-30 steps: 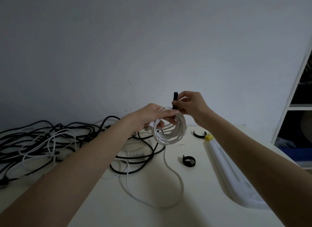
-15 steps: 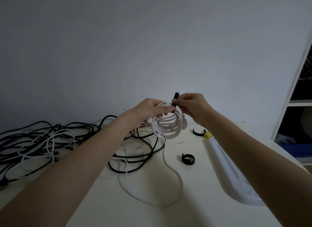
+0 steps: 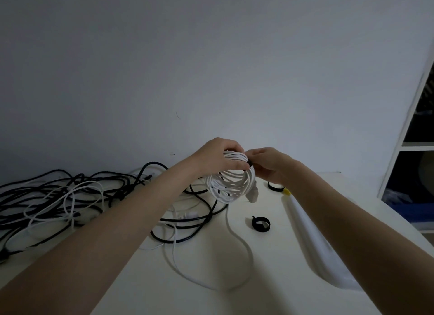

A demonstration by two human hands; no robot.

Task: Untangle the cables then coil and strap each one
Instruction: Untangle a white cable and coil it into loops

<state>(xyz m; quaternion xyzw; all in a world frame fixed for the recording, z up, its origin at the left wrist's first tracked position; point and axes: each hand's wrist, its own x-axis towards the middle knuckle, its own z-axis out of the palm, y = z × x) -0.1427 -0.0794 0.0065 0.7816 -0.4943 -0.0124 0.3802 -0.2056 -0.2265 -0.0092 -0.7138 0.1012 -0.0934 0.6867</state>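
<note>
Head view: left hand (image 3: 217,158) is gripping the top of the white cable coil (image 3: 231,182), holding it above the tabletop (image 3: 270,263). Right hand (image 3: 269,164) is pinching a black strap (image 3: 250,163) at the coil's top. Tangled cables (image 3: 70,197) are lying at left, spare strap loop (image 3: 260,224) below the coil.

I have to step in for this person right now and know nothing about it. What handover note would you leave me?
Left hand: grips the top of the white coil, held above the table.
Right hand: pinches a black strap at the coil's top.
Done: most of the white cable is coiled; whether the strap is closed cannot be seen.
Left: a white tail trails loose on the table. The tangle of black and white cables on the left is untouched. Spare straps: one ring mid-table, another behind the right wrist.
</note>
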